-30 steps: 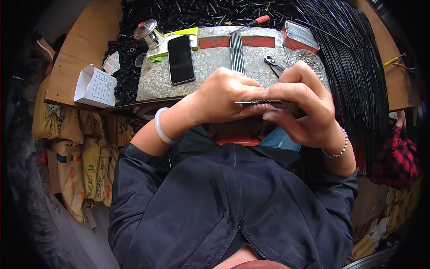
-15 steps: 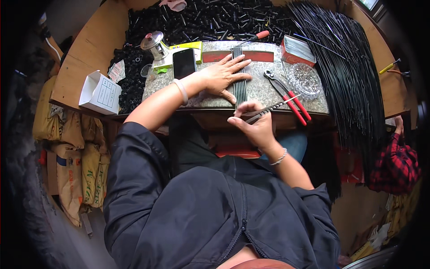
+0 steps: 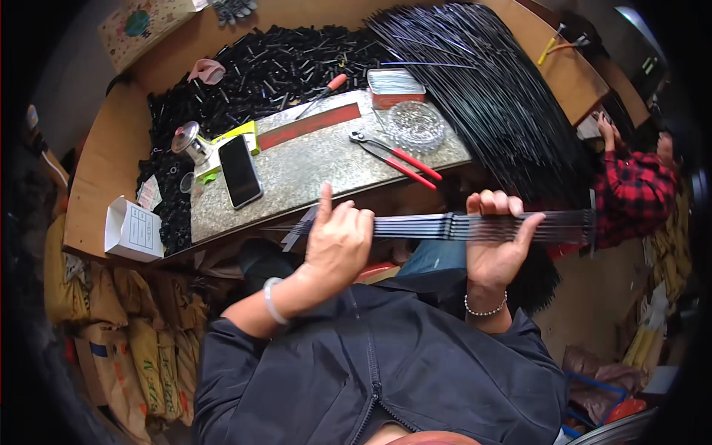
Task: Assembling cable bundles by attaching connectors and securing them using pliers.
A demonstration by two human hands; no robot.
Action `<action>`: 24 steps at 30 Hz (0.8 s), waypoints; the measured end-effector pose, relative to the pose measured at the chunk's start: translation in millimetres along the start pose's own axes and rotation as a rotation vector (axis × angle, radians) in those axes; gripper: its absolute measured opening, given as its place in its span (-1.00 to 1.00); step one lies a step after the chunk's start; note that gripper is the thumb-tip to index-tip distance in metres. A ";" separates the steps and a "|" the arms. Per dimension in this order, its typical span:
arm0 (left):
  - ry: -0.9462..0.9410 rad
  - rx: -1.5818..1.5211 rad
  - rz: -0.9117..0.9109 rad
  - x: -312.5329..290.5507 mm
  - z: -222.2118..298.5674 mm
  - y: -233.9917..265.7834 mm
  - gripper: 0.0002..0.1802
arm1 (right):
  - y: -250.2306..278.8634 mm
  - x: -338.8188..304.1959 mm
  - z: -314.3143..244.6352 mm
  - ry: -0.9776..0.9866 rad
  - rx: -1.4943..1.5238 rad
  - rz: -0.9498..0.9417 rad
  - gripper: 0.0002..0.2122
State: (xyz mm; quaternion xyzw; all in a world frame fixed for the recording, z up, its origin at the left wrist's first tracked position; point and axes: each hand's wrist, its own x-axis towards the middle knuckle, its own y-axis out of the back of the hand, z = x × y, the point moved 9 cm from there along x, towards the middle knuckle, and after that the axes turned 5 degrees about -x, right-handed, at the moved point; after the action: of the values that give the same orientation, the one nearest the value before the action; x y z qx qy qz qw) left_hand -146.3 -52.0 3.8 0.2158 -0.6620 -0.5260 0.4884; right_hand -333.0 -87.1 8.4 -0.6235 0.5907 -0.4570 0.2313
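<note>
A flat row of thin dark rods [image 3: 411, 227] lies crosswise in front of my chest, off the slab. Black joints [image 3: 449, 225] line up across its middle. My left hand [image 3: 340, 241] is wrapped round the left part, thumb pointing up, and thin tips come out beyond it. My right hand [image 3: 493, 241] grips the right part from below, its fingers curled behind and thumb in front. Motion blurs the rods' right end. Beyond the hands, the speckled stone slab [image 3: 304, 167] bears red-handled cutters [image 3: 397, 159] and a black phone [image 3: 239, 172].
A glass dish [image 3: 415, 126] and a red box of thin rods [image 3: 397, 87] stand at the slab's right. Black small parts [image 3: 289, 63] are heaped behind, long black rods [image 3: 482, 89] to the right. A white box [image 3: 133, 230] sits left. A person in checked sleeves [image 3: 638, 189] is at right.
The rods, flat on the slab under my left hand before, are now lifted and held sideways in both hands. The dark pointed tool my right hand held no longer shows. My view has turned.
</note>
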 end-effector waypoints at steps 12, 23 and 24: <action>-0.229 0.648 -0.617 38.6 20.2 90.3 -0.79 | -118.9 -20.5 112.4 0.413 -1.473 -0.766 -0.69; -0.015 -0.535 0.447 18.4 -35.6 169.5 -0.38 | 8.9 -57.3 217.3 -0.543 -0.645 -0.639 -0.86; 0.100 -0.848 0.385 23.8 -50.1 149.9 -0.38 | 15.8 -64.6 221.6 -0.570 -0.673 -0.645 -0.84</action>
State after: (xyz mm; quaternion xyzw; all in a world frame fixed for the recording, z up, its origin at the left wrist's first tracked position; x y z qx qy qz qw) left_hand -78.6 -42.4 148.3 -0.1044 -0.3923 -0.6390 0.6534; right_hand -147.0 -84.7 -129.2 -0.9118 0.3971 -0.1033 0.0179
